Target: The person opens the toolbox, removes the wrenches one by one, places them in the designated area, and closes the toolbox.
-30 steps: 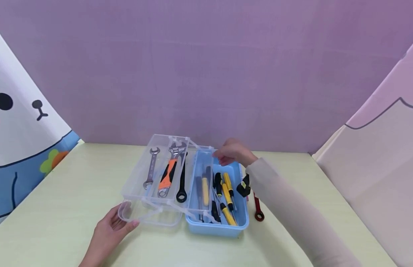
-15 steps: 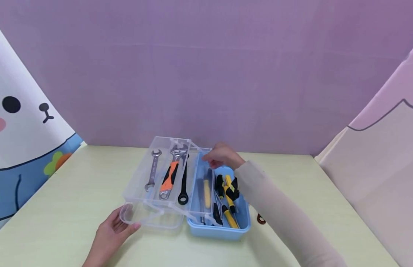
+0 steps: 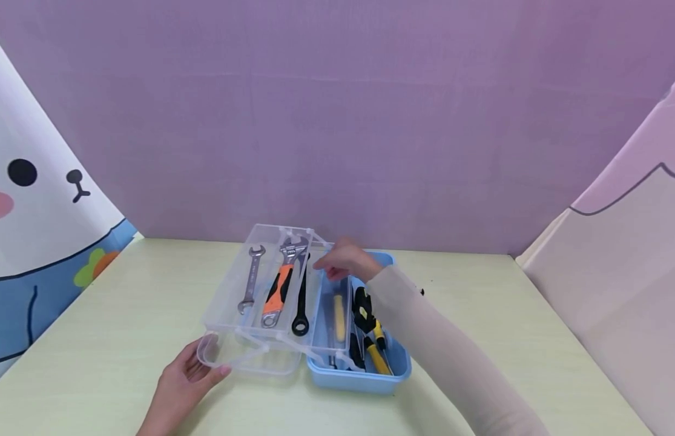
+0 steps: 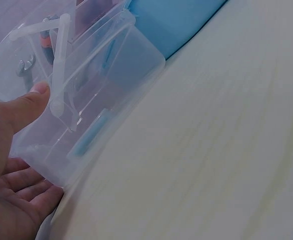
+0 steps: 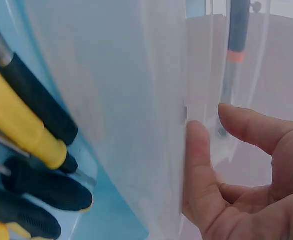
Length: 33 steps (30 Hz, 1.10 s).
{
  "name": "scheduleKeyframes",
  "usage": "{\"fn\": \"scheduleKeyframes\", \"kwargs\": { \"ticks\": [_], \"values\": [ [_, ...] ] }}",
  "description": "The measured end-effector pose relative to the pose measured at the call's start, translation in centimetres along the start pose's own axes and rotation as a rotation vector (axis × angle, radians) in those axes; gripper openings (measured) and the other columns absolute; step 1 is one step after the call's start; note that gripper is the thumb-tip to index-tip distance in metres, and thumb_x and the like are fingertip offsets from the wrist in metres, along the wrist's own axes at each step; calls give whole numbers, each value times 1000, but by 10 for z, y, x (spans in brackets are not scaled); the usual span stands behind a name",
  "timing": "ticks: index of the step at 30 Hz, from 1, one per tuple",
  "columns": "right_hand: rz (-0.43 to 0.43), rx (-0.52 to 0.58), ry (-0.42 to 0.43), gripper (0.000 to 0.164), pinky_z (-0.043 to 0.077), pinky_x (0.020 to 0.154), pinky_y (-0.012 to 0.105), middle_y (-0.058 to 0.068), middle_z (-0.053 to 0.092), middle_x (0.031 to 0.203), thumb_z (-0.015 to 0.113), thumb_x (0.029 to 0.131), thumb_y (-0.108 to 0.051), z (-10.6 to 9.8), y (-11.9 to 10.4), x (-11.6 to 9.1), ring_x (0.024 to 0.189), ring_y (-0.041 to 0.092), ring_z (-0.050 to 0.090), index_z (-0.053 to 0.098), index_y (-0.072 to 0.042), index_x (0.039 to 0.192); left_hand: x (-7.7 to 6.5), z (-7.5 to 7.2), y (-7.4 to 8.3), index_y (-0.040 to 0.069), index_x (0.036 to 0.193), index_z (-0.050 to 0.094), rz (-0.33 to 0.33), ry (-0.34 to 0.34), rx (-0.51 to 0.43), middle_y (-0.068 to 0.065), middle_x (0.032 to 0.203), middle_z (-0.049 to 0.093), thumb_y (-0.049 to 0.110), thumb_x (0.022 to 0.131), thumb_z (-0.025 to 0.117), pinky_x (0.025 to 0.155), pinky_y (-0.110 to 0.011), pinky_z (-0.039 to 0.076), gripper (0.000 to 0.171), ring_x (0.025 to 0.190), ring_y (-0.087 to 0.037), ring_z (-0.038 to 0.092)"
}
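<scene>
My left hand [image 3: 179,381] grips the rounded corner of the clear toolbox lid [image 3: 277,365], thumb on one side and fingers below, as the left wrist view shows. My right hand [image 3: 345,260] is over the far end of the clear inner tray [image 3: 345,339]. In the right wrist view its index finger lies along the tray wall [image 5: 151,125], with a gap between thumb and index; nothing is held. To the left, the clear upper tray holds an open-end wrench [image 3: 252,278], an orange-handled adjustable wrench [image 3: 279,287] and a black wrench [image 3: 301,309].
The blue toolbox body [image 3: 359,381] holds several yellow-and-black screwdrivers [image 3: 376,356], partly covered by the sleeve. A black item [image 3: 364,312] hangs at the right wrist. The pale table [image 3: 533,339] extends on both sides, backed by a purple cloth [image 3: 370,121].
My right hand has shifted left across the inner tray, and its sleeve now hides the red wrench on the table. My left hand stays on the lid; the trays look unmoved.
</scene>
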State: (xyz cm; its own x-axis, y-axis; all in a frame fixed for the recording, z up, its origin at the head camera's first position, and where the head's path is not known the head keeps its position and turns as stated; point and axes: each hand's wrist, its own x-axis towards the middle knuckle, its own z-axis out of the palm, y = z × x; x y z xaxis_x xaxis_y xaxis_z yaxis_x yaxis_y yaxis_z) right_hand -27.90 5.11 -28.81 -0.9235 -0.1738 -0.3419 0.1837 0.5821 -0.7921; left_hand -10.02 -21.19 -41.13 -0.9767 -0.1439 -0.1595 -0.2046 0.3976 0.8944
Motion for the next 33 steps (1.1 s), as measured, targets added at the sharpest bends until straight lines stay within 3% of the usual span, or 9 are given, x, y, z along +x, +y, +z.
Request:
{"fn": "scheduleKeyframes", "kwargs": {
  "ticks": [7, 14, 19, 22, 28, 33],
  "values": [
    [-7, -42, -44, 31, 60, 83, 42, 1, 50, 55, 73, 83, -11, 11, 1, 2, 51, 13, 52, 52, -9, 59, -1, 1, 0, -5, 144, 30, 14, 6, -16, -32, 144, 36, 26, 86, 72, 95, -29, 54, 77, 130, -42, 43],
    [-25, -97, -13, 34, 59, 84, 46, 2, 50, 53, 74, 81, -14, 16, 5, 1, 50, 14, 52, 51, -10, 57, 0, 1, 2, -5, 144, 29, 6, 1, -6, -32, 145, 35, 27, 86, 72, 95, -30, 53, 79, 131, -42, 42],
    [-48, -141, -4, 42, 59, 82, 47, -1, 43, 49, 75, 80, -15, 20, 5, -1, 46, 13, 45, 43, -14, 52, 1, 1, 3, -5, 144, 29, -1, -1, 2, -32, 145, 35, 28, 86, 72, 96, -31, 53, 80, 131, -42, 42],
    [-27, -192, 4, 40, 60, 78, 43, 0, 43, 50, 75, 80, -16, 22, 1, 1, 45, 13, 46, 43, -13, 58, 1, 2, 3, -5, 144, 29, 1, -2, 8, -32, 145, 35, 29, 86, 72, 95, -31, 53, 80, 131, -42, 42],
    [-9, -299, 11, 34, 57, 53, 27, 1, 45, 52, 76, 80, -18, 23, -4, 1, 45, 13, 49, 45, -11, 65, 1, 3, 5, -5, 144, 29, 3, -2, 14, -32, 145, 34, 29, 86, 72, 96, -32, 53, 80, 131, -42, 42],
    [-2, -327, 8, 29, 55, 51, 28, 2, 44, 53, 75, 81, -17, 24, -8, -4, 43, 14, 46, 49, -10, 73, 0, 5, 6, -5, 144, 29, -6, -7, 12, -32, 146, 34, 30, 86, 72, 96, -32, 53, 81, 131, -42, 41]
  ]
}}
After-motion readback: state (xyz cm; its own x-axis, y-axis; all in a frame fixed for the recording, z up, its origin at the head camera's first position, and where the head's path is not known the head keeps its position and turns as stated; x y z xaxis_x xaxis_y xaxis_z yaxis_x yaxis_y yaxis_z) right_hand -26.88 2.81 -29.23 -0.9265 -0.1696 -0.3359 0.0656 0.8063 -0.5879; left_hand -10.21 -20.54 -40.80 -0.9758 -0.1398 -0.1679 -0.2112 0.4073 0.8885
